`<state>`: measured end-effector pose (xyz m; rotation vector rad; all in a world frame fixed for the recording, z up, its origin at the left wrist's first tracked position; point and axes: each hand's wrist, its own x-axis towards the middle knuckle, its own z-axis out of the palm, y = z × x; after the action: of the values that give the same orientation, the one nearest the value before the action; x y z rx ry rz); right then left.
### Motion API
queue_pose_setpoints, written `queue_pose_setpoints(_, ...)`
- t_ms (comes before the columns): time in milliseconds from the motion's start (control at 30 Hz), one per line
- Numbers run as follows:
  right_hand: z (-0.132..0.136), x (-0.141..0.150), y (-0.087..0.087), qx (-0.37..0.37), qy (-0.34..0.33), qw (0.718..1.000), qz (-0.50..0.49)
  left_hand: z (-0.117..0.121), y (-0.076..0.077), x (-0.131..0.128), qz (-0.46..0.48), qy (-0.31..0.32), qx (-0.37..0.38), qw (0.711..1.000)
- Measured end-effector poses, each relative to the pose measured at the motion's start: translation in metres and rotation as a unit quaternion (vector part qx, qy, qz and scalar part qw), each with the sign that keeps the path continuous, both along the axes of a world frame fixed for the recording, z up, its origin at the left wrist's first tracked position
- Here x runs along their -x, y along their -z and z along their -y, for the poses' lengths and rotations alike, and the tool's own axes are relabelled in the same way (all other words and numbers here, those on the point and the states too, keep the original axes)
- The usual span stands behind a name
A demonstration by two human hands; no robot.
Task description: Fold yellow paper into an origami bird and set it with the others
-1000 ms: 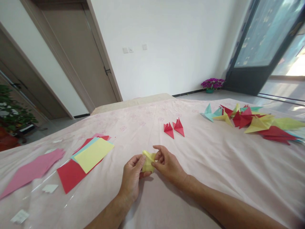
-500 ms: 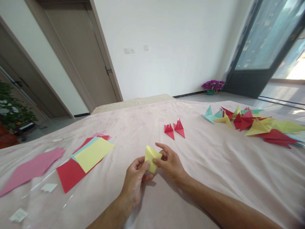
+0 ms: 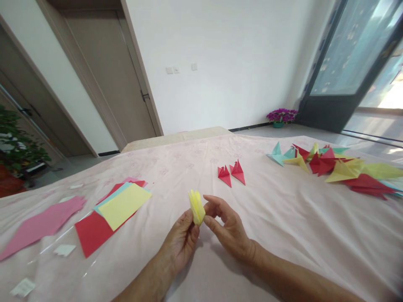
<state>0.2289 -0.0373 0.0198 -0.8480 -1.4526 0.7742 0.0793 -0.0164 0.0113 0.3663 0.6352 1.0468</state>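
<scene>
A small piece of folded yellow paper [image 3: 197, 207] stands up between my two hands, its layered edges turned toward me. My left hand [image 3: 181, 239] pinches its lower left part between thumb and fingers. At its right edge, the thumb and curled fingers of my right hand [image 3: 228, 224] meet the paper, with the index finger raised near its upper side. Beyond my hands, two red folded paper cranes [image 3: 231, 173] lie side by side on the pale pink tablecloth [image 3: 176, 176].
To the left lie stacked yellow sheets [image 3: 126, 205], red sheets [image 3: 94, 235] and pink sheets [image 3: 44, 226], with clear plastic and white scraps [image 3: 64, 250]. A pile of several folded cranes [image 3: 344, 170] in red, yellow and blue-green spreads across the right side.
The yellow paper has turned from showing a flat diamond face to standing edge-on with its layers visible. My left fingers have curled in closer beneath it.
</scene>
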Motion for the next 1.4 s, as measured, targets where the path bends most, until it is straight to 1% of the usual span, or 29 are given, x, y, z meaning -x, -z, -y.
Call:
queue_pose_setpoints(167, -0.002, -0.011, -0.001, -0.078, 0.004, 0.995, 0.064, 0.000, -0.007, 0.000, -0.045, 0.020, -0.043, 0.998)
queue_pose_setpoints(300, -0.005, -0.018, -0.004, -0.129, 0.019, 0.985, 0.114, 0.001, -0.006, 0.001, -0.075, 0.015, -0.061, 0.995)
queue_pose_setpoints(500, -0.004, -0.027, -0.014, -0.161, 0.084, 0.955, 0.233, -0.001, -0.003, 0.002, -0.076, 0.011, -0.063, 0.995)
queue_pose_setpoints(567, -0.004, -0.030, -0.016, -0.168, 0.096, 0.944, 0.266, -0.002, -0.003, 0.003, -0.085, 0.006, -0.059, 0.995)
queue_pose_setpoints(633, -0.004, -0.032, -0.018, -0.175, 0.089, 0.936, 0.290, -0.002, -0.002, 0.004, -0.095, -0.003, -0.054, 0.994)
queue_pose_setpoints(733, -0.004, -0.036, -0.020, -0.185, 0.060, 0.930, 0.312, -0.003, 0.001, 0.006, -0.108, -0.016, -0.054, 0.992)
queue_pose_setpoints(800, -0.005, -0.039, -0.021, -0.181, 0.039, 0.929, 0.321, -0.003, 0.002, 0.006, -0.112, -0.013, -0.056, 0.992)
queue_pose_setpoints(867, -0.006, -0.041, -0.020, -0.168, 0.021, 0.934, 0.316, -0.004, 0.001, 0.007, -0.111, 0.000, -0.055, 0.992)
queue_pose_setpoints(1100, -0.012, -0.042, -0.017, -0.124, -0.030, 0.965, 0.227, -0.003, -0.008, 0.008, -0.099, 0.068, -0.060, 0.991)
queue_pose_setpoints(1300, -0.011, -0.044, -0.023, -0.043, -0.092, 0.975, 0.197, -0.005, -0.010, 0.012, -0.087, 0.119, -0.067, 0.987)
queue_pose_setpoints(1400, -0.010, -0.043, -0.026, -0.013, -0.111, 0.979, 0.169, -0.005, -0.010, 0.012, -0.082, 0.146, -0.065, 0.984)
